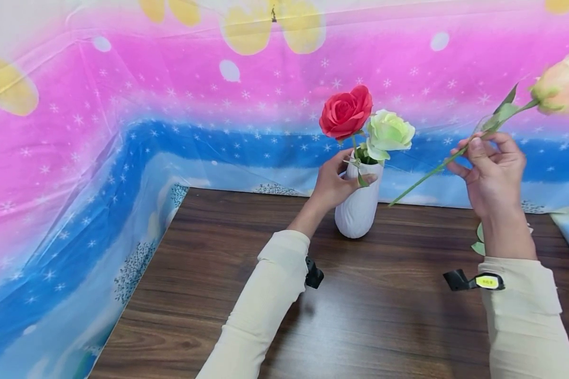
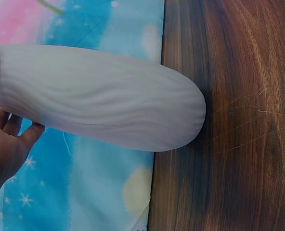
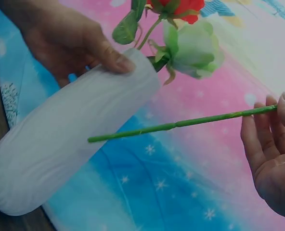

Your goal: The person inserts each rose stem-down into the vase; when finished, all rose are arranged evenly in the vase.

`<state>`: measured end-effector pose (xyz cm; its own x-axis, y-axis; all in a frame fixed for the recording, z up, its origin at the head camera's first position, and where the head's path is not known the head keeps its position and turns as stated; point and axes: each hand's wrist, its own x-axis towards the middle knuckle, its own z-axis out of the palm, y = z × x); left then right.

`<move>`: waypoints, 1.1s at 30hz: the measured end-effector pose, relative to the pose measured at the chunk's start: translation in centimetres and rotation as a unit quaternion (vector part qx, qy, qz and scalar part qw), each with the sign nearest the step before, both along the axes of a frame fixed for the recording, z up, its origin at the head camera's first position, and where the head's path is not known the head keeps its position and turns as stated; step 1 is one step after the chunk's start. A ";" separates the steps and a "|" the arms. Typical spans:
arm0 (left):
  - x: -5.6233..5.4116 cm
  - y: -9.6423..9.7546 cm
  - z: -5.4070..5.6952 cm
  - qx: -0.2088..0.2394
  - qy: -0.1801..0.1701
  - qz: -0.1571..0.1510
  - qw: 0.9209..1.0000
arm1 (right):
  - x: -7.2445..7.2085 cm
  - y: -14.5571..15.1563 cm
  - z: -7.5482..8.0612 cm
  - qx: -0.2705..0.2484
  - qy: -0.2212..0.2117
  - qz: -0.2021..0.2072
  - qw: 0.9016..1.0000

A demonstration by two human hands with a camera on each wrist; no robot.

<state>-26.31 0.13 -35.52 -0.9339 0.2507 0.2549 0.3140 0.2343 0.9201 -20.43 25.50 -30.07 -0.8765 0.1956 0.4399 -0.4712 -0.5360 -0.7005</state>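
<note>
A white ribbed vase [image 1: 356, 208] stands on the wooden table, and my left hand [image 1: 334, 181] grips it near the rim. In the right wrist view the left thumb lies across the neck of the vase [image 3: 70, 130]. A red rose [image 1: 346, 113] and a pale green rose [image 1: 390, 131] rise from its mouth. To the right, my right hand [image 1: 495, 168] pinches the green stem of a peach rose [image 1: 561, 84]. The bloom points up and right; the bare stem end [image 3: 97, 139] slants down toward the vase, in front of it in the right wrist view.
Green leaves [image 1: 478, 245] show on the table partly behind my right wrist. The brown wooden table [image 1: 370, 316] ends at a back edge against a pink and blue patterned cloth [image 1: 265, 95]. The cloth also runs along the table's left side.
</note>
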 end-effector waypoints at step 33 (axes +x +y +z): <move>0.0 0.1 0.0 -0.003 -0.003 0.002 1.000 | -2.2 -1.1 5.6 -0.125 0.018 -0.054 0.991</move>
